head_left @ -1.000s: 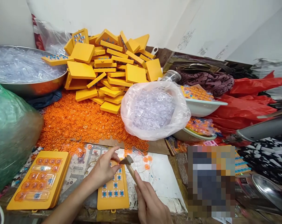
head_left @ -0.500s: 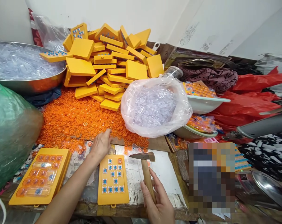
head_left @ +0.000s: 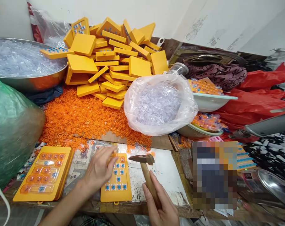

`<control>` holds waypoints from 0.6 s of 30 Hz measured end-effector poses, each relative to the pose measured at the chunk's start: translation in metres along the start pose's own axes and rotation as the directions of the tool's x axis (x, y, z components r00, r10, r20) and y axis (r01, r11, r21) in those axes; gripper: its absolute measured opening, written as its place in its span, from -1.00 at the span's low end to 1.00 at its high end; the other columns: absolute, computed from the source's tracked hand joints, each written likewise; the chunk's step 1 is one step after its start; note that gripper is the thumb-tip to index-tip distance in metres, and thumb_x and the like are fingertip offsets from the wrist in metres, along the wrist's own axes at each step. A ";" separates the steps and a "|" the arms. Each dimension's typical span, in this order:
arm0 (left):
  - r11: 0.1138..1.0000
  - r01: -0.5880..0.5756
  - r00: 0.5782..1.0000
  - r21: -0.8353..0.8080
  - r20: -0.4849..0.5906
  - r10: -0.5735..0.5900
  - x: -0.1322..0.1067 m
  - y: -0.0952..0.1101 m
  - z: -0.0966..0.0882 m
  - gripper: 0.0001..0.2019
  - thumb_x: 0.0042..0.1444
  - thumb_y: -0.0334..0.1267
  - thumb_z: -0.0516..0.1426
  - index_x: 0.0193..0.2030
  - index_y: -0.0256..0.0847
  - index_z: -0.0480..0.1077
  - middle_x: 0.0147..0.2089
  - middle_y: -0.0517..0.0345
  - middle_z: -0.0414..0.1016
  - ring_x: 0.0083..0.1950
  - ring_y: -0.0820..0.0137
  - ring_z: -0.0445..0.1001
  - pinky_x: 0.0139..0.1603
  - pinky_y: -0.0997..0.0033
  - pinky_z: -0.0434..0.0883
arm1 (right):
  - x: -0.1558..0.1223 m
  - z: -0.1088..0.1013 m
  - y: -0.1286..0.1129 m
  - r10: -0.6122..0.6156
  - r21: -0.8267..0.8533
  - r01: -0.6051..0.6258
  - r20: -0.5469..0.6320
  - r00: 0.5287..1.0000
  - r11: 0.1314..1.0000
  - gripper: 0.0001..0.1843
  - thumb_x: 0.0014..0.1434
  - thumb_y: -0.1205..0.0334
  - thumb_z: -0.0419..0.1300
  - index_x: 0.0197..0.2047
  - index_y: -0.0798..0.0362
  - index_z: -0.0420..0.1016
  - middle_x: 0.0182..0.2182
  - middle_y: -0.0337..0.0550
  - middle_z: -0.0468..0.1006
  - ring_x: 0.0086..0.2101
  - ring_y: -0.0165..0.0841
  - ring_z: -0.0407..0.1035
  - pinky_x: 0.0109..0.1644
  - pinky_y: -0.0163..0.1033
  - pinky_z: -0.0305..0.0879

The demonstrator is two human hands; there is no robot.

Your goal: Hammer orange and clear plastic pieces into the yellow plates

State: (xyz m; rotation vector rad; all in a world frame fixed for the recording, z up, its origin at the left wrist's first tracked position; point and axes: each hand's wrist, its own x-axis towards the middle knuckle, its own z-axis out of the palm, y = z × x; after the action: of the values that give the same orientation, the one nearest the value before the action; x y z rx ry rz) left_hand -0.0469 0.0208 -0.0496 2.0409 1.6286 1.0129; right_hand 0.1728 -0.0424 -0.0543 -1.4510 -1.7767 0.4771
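My left hand (head_left: 101, 166) is closed in a pinch above the top left of a yellow plate (head_left: 116, 196) set with blue-and-white switches. An orange keycap (head_left: 115, 153) shows at its fingertips, partly hidden. Lower right, my right hand (head_left: 160, 201) grips the wooden handle of a hammer (head_left: 148, 175), its metal head raised over the white board (head_left: 166, 182). One orange cap (head_left: 122, 159) sits on the plate's top right corner. To the left lies a stack of yellow plates (head_left: 19, 193), the top one covered with orange and clear caps.
Loose orange caps (head_left: 83, 116) form a heap behind my hands, below piled yellow plates (head_left: 83, 44). A bag (head_left: 130, 117) of clear pieces stands right of the heap. A green bag (head_left: 12, 135) and steel basin (head_left: 38, 84) are at left; bowls (head_left: 213, 103) stand at right.
My left hand has come back from the orange heap to the yellow plate, an orange keycap at its fingertips. The right hand keeps the hammer in nearly the same place. The view has shifted slightly.
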 end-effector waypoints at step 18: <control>0.968 0.106 0.994 -0.226 -0.011 -0.111 -0.027 0.004 0.023 -0.39 0.13 -0.38 0.12 0.32 -0.05 0.08 -0.25 0.14 0.51 -0.16 0.29 0.48 -0.05 0.19 0.45 | 0.000 -0.007 -0.009 -0.259 -0.197 0.280 0.126 0.958 0.939 -0.44 0.27 0.38 -0.05 0.31 -0.15 0.17 -0.11 -0.07 0.57 -0.35 -0.44 0.54 -0.30 -0.44 0.45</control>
State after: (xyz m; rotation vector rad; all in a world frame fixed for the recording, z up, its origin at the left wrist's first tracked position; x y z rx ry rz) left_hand -0.0302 -0.0025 -0.0711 1.7792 1.5406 1.1300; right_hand 0.1722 -0.0456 -0.0439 -1.3132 -2.1226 0.2227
